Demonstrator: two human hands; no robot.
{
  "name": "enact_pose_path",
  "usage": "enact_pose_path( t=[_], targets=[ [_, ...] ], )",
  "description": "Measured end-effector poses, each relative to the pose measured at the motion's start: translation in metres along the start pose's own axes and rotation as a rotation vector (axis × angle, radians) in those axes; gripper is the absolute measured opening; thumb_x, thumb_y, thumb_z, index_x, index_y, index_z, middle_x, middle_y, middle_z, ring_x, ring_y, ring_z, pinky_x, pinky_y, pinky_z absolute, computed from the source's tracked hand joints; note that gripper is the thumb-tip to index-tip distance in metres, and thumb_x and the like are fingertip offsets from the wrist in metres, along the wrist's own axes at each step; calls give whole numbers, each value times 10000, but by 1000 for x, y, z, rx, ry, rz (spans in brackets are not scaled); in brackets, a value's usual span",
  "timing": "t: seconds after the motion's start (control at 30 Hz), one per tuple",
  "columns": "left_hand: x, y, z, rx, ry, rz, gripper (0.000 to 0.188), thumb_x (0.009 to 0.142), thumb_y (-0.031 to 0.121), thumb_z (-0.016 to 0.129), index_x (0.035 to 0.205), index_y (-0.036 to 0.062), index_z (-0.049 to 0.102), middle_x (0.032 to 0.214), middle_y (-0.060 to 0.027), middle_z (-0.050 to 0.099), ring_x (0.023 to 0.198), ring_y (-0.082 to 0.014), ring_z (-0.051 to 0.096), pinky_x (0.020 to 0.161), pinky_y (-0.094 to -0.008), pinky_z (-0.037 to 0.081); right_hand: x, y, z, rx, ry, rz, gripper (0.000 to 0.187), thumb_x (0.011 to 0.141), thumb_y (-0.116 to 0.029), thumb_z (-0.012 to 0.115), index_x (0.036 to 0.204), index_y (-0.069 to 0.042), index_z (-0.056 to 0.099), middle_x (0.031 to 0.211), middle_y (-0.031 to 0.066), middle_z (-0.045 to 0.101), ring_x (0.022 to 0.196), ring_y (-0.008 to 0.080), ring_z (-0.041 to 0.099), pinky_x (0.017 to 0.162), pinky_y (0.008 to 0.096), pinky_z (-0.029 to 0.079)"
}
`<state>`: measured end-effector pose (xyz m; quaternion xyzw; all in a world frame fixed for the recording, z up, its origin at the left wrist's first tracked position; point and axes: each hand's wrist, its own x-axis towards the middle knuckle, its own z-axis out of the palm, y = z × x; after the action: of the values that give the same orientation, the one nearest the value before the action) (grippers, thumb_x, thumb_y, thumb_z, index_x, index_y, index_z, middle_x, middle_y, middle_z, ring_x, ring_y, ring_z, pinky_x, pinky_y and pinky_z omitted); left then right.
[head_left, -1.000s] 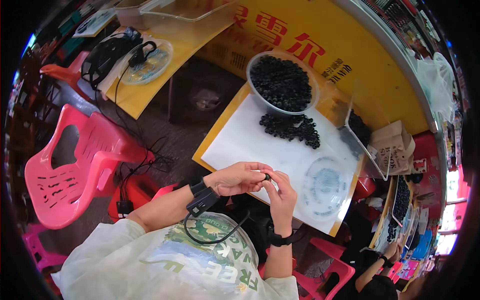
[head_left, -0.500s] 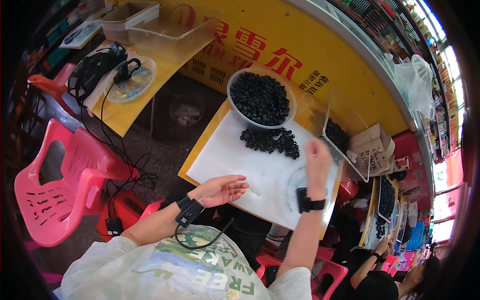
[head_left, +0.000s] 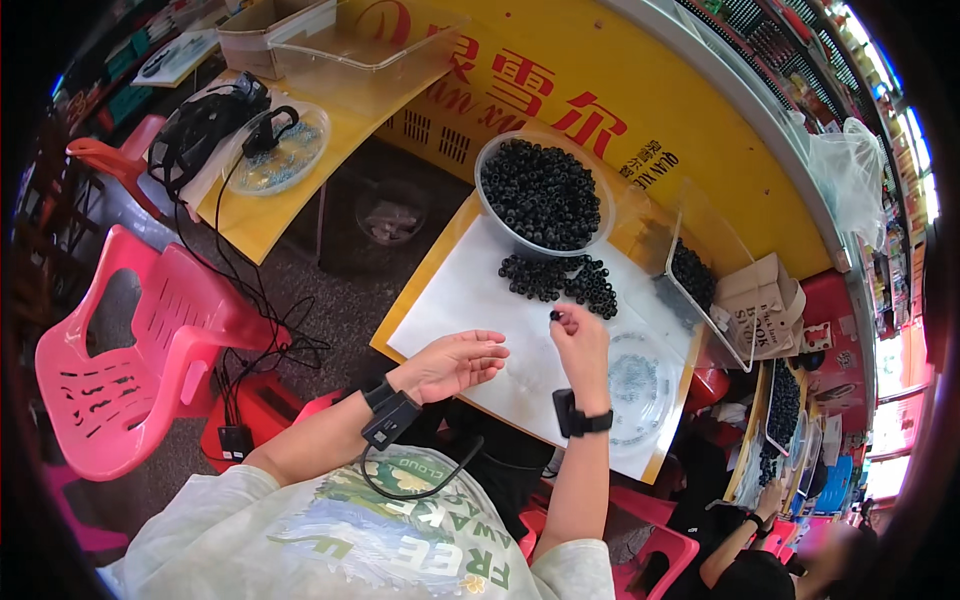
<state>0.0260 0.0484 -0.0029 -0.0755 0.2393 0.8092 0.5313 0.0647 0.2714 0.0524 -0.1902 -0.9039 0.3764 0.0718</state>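
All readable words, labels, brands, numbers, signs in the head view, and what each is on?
Wording isn't copied here, only located.
Yellow wall panel: large red characters and script, readable; smaller black lettering, readable in part.
T-shirt: big green and white capitals, readable.
Paper bag: dark capitals, tilted, readable in part.
Left wrist unit: marks too small to read.
Black ring-shaped pieces: no text visible.
Background: too small or blurred.
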Motion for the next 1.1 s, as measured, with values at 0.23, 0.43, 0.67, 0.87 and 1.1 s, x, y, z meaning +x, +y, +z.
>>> enact_pose_path(
  t=[0.23, 0.43, 0.67, 0.87, 1.1],
  targets=[
    [10, -11, 21, 242, 76, 85, 213, 903, 84, 691, 1094, -3, 658, 996, -67, 684, 899, -150, 671, 829, -249, 563, -76, -38, 18, 293, -23, -46, 216, 839, -5, 631, 1043, 1, 700, 862, 73, 716, 759, 124, 669, 711, 254, 533],
    [3, -8, 12, 376, 294, 176, 173, 899, 64, 690, 1056, -5, 669, 981, -69, 678, 871, -139, 664, 823, -248, 568, -93, -18, 36, 246, 85, 53, 183, 827, -14, 629, 1001, 6, 684, 853, 137, 691, 750, 217, 684, 709, 310, 542],
    [7, 3, 0, 6, 197, 145, 238, 927, 64, 654, 1152, -6, 620, 1000, -69, 662, 891, -123, 660, 816, -209, 569, -64, 6, 42, 3, 206, -152, 181, 835, -13, 650, 1015, -4, 674, 940, 151, 648, 797, 294, 645, 719, 365, 515],
    [4, 5, 3, -66, 155, 76, 264, 947, 36, 607, 1201, -26, 571, 1034, -106, 658, 923, -130, 674, 827, -187, 582, -52, 30, 30, -133, 317, -241, 131, 824, -7, 670, 954, 12, 674, 932, 151, 641, 772, 290, 635, 694, 359, 511],
    [4, -6, 14, -66, 47, 6, 296, 950, 17, 590, 1232, -53, 534, 1106, -146, 638, 1009, -165, 670, 891, -204, 577, -51, 37, 30, -96, 208, -154, 85, 828, -7, 660, 908, 22, 661, 904, 155, 624, 764, 302, 630, 685, 369, 508]
  ],
)
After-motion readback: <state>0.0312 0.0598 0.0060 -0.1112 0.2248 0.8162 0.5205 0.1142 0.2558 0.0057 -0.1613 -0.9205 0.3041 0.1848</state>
